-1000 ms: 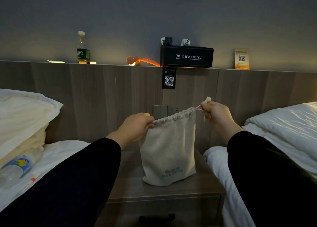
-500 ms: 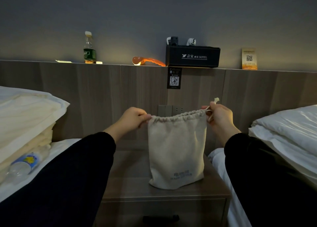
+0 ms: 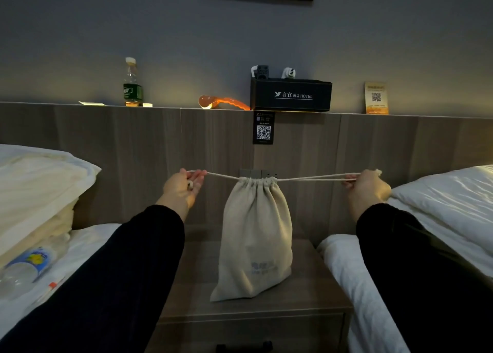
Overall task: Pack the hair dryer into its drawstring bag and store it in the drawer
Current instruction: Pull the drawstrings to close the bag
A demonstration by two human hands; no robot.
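Observation:
A beige drawstring bag (image 3: 254, 235) stands upright on the wooden nightstand (image 3: 314, 296), its neck gathered tightly shut. Its white cords (image 3: 309, 178) stretch taut to both sides. My left hand (image 3: 184, 187) pinches the left cord end, well left of the bag. My right hand (image 3: 366, 188) grips the right cords, well right of it. The bag bulges, and the hair dryer is hidden from view. The drawer front (image 3: 245, 335) with a dark handle (image 3: 244, 347) lies below the nightstand top.
Beds with white pillows (image 3: 448, 192) flank the nightstand. A plastic bottle (image 3: 26, 266) lies on the left bed. The headboard ledge holds a green-labelled bottle (image 3: 132, 84), an orange object (image 3: 222, 103), a black hotel box (image 3: 290, 94) and a card (image 3: 376, 97).
My hands have pulled apart, left going left and right going right, drawing the cords out. The bag's wide mouth has cinched into a tight gather.

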